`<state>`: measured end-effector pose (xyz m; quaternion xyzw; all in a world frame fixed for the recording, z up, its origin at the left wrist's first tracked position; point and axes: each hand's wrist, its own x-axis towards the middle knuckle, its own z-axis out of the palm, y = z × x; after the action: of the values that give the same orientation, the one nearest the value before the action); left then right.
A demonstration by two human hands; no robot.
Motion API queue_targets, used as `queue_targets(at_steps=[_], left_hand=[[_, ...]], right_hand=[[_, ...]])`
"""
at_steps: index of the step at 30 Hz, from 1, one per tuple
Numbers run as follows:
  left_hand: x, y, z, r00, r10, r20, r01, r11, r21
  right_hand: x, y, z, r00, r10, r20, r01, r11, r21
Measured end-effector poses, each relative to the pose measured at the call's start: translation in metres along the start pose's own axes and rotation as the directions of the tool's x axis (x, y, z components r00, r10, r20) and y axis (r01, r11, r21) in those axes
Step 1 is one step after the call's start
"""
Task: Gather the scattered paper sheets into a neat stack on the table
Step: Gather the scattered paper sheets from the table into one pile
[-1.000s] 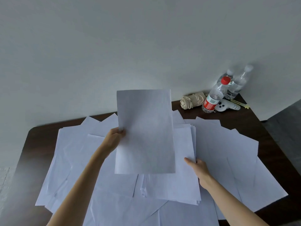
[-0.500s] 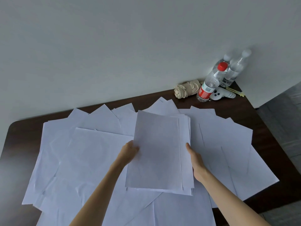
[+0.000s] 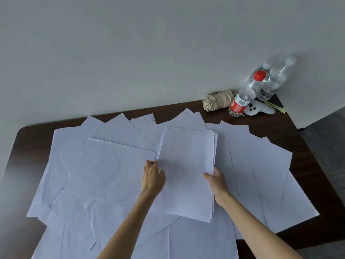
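A small stack of white sheets (image 3: 186, 169) lies in the middle of the dark brown table (image 3: 308, 165), on top of other paper. My left hand (image 3: 153, 176) is at the stack's left edge, thumb on the top sheet and fingers curled at the edge. My right hand (image 3: 216, 181) grips the right edge, thumb on top and fingers hidden beneath. Loose white sheets fan out all round: a large one at the left (image 3: 112, 174), several at the right (image 3: 261, 165), and more along the near edge (image 3: 196, 240).
At the back right corner stand a red-capped water bottle (image 3: 244, 98) and clear bottles (image 3: 274, 81), beside a rolled beige cloth item (image 3: 218, 101) and a small white device (image 3: 259, 109). A pale wall runs behind the table. Floor shows at the right.
The sheet my left hand held upright has come down flat onto the stack. My left hand dropped with it to the left edge, and my right thumb now lies over the right edge.
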<state>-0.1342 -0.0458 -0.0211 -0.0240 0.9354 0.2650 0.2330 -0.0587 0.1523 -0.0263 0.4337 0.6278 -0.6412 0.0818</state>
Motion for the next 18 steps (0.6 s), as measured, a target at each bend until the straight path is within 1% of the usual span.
queue_targets(at_steps=[2, 6, 8, 9, 10, 11, 12, 13, 14, 15, 16, 18], left_hand=[[-0.002, -0.003, 0.001, 1.0, 0.002, -0.002, -0.002, 0.999, -0.045], [-0.005, -0.007, 0.0, 0.999, -0.042, -0.033, 0.033, 0.975, -0.221], [-0.01, -0.005, -0.003, 0.994, -0.069, -0.083, 0.039, 0.944, -0.328], [-0.012, -0.004, -0.006, 0.993, -0.085, -0.081, 0.044, 0.91, -0.412], [-0.016, -0.002, -0.012, 0.994, -0.099, -0.044, 0.061, 0.844, -0.533], [-0.022, 0.003, -0.018, 0.995, -0.097, 0.021, 0.086, 0.736, -0.672], [-0.028, 0.006, -0.024, 0.992, -0.074, 0.1, 0.124, 0.604, -0.787], [-0.035, 0.008, -0.03, 0.984, -0.033, 0.174, 0.169, 0.473, -0.865], [-0.041, 0.01, -0.035, 0.974, 0.012, 0.225, 0.205, 0.37, -0.906], [-0.048, 0.013, -0.039, 0.966, 0.047, 0.253, 0.228, 0.302, -0.926], [-0.054, 0.015, -0.043, 0.96, 0.064, 0.274, 0.248, 0.265, -0.932], [-0.067, 0.016, -0.048, 0.945, 0.045, 0.323, 0.305, 0.229, -0.924]], right_hand=[[-0.003, -0.004, -0.002, 0.999, -0.036, 0.009, 0.036, 0.999, 0.009], [-0.002, -0.012, -0.013, 0.998, -0.056, 0.01, 0.055, 0.997, 0.062], [-0.001, -0.019, -0.022, 0.997, -0.071, 0.036, 0.068, 0.995, 0.077], [-0.001, -0.023, -0.026, 0.995, -0.078, 0.056, 0.073, 0.994, 0.085], [-0.002, -0.027, -0.029, 0.993, -0.083, 0.083, 0.076, 0.993, 0.088], [-0.003, -0.033, -0.033, 0.989, -0.095, 0.117, 0.085, 0.993, 0.084], [-0.004, -0.037, -0.036, 0.982, -0.106, 0.154, 0.096, 0.993, 0.073], [-0.005, -0.042, -0.037, 0.975, -0.119, 0.19, 0.109, 0.992, 0.063], [-0.006, -0.048, -0.037, 0.966, -0.133, 0.223, 0.124, 0.991, 0.052], [-0.007, -0.053, -0.037, 0.957, -0.146, 0.251, 0.138, 0.989, 0.048], [-0.009, -0.057, -0.035, 0.949, -0.159, 0.273, 0.152, 0.987, 0.045], [-0.014, -0.062, -0.028, 0.932, -0.187, 0.312, 0.188, 0.982, 0.028]])
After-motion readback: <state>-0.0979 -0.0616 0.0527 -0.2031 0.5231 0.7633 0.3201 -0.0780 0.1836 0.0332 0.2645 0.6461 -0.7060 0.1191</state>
